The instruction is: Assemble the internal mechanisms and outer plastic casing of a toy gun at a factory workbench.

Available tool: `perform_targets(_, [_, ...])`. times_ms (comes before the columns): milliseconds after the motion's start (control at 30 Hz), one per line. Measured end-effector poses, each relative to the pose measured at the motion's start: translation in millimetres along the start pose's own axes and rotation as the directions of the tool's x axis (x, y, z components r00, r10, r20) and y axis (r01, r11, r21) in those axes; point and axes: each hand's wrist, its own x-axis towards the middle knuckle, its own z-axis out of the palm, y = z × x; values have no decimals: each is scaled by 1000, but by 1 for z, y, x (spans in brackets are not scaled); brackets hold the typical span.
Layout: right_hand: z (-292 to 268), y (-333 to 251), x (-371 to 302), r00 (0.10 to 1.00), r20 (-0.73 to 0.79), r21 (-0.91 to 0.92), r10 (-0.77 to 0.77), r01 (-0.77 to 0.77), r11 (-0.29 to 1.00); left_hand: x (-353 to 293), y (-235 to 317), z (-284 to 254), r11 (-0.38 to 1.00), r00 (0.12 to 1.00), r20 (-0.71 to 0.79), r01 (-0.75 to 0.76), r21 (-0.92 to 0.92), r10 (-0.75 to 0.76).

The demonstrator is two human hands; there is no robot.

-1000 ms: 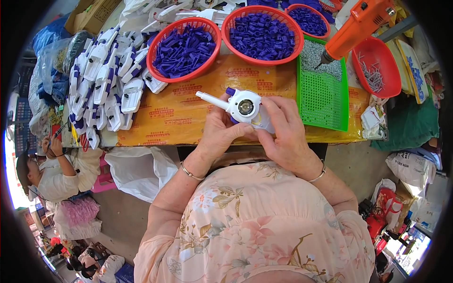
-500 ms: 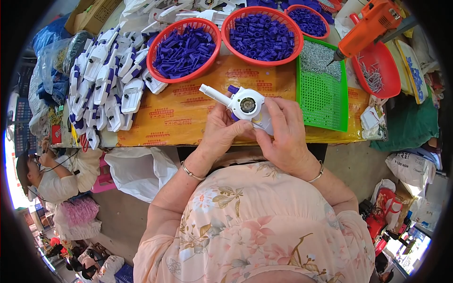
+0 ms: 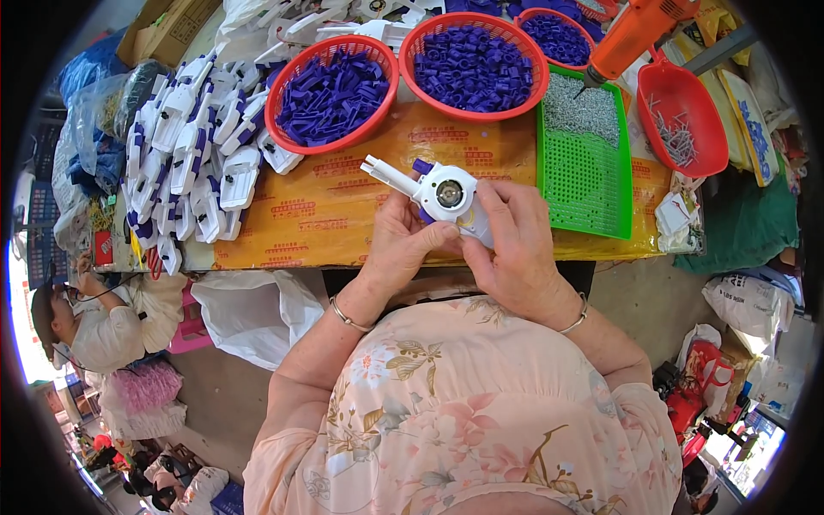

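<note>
Above the table's front edge I hold a white plastic device (image 3: 448, 194) with a round metal-centred head, a long narrow stem pointing to the upper left and a small purple part on its upper side. My left hand (image 3: 403, 239) is closed round its lower left side, the thumb pressed along the bottom. The fingers of my right hand (image 3: 512, 242) grip its right side and lower edge. Both hands cover much of the body. Far right, an orange power screwdriver (image 3: 633, 41) hangs with its bit over a green tray (image 3: 587, 193) of small screws.
Red baskets (image 3: 331, 148) of purple plastic parts stand behind my hands. A pile of white and purple assembled pieces (image 3: 182, 146) lies on the left. A red scoop-shaped tray (image 3: 699, 112) holds metal pins. A white sack (image 3: 257, 313) sits below the table, and another person (image 3: 94, 318) is at left.
The orange screwdriver has swung slightly up and to the left. The device in my hands has turned a little, while both hands keep nearly the same place.
</note>
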Motion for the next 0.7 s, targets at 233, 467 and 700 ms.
perform_targets(233, [0, 6, 3, 999, 49, 33, -23, 22, 999, -1, -5, 1, 997, 997, -19, -70, 37, 71])
perform_targets(467, [-1, 8, 5, 995, 88, 38, -48, 45, 998, -1, 0, 2, 997, 999, 9, -41, 65, 40])
perform_targets(700, [1, 8, 4, 994, 100, 63, -38, 32, 998, 1, 4, 2, 987, 999, 38, -19, 158, 13])
